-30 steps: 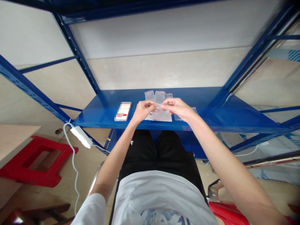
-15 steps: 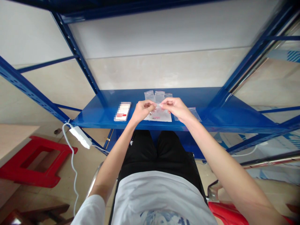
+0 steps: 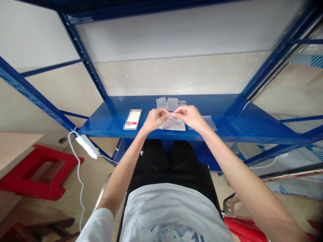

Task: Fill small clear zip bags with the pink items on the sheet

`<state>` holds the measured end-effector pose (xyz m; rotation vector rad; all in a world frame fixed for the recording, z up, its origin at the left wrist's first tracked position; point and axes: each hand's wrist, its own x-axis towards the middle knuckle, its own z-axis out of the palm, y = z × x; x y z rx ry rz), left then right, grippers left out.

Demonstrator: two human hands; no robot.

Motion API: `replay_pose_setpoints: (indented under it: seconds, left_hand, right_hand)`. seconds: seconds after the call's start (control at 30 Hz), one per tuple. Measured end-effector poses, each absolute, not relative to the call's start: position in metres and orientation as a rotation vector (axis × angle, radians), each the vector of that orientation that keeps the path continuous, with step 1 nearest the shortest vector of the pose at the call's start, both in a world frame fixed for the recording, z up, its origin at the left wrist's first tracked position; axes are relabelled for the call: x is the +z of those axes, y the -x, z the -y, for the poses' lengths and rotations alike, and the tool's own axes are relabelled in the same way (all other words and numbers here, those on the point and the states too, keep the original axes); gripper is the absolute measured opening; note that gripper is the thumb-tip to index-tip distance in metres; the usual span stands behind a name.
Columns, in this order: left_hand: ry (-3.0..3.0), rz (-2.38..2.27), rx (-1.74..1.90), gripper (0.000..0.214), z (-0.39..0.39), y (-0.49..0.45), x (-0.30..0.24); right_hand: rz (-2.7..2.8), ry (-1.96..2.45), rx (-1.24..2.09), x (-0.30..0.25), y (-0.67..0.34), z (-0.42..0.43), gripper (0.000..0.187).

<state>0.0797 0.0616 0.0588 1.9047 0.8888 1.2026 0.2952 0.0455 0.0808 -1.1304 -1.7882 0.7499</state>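
Note:
Above the shelf board, my left hand [image 3: 155, 119] and my right hand [image 3: 188, 116] are close together, fingertips pinched. Between them they hold the top edge of a small clear plastic bag [image 3: 169, 123], which hangs over a white sheet [image 3: 179, 126]. Reddish marks or bits show at the bag and sheet; I cannot make out which. Behind my fingers lie several small clear zip bags [image 3: 172, 103] in a row. To the right of my right hand, another clear plastic bag [image 3: 210, 123] rests flat on the board.
The blue metal shelf [image 3: 118, 104] has uprights at both sides. On its left lies a white phone-like item [image 3: 133, 119], partly pixelated. A white power strip [image 3: 87, 147] with a cable hangs at the left front corner, near a red stool [image 3: 37, 173].
My left fingertips have moved slightly right, closer to my right fingertips. The clear bag between them now shows more plainly over the sheet. The other bags stay put.

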Motion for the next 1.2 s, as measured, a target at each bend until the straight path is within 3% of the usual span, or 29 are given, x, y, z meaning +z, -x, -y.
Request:
replay_pose_setpoints:
  seconds: [0.2, 0.47, 0.83, 1.2]
  left_hand:
    - [-1.885, -0.950, 1.219, 0.014, -0.055, -0.078, 0.067]
    - [-1.673, -0.787, 1.236, 0.040, -0.051, -0.076, 0.076]
    - [-1.501, -0.871, 1.236, 0.030, -0.043, -0.079, 0.080]
    - [-1.478, -0.897, 1.239, 0.029, -0.021, -0.114, 0.073]
  right_hand:
    - [1.855, 1.150, 0.555, 0.084, -0.293, -0.044, 0.021]
    - [1.789, 0.987, 0.625, 0.081, -0.283, -0.038, 0.029]
    - [1.629, 1.050, 0.371, 0.086, -0.272, -0.019, 0.021]
    - [1.475, 1.117, 0.752, 0.068, -0.314, 0.011, 0.048]
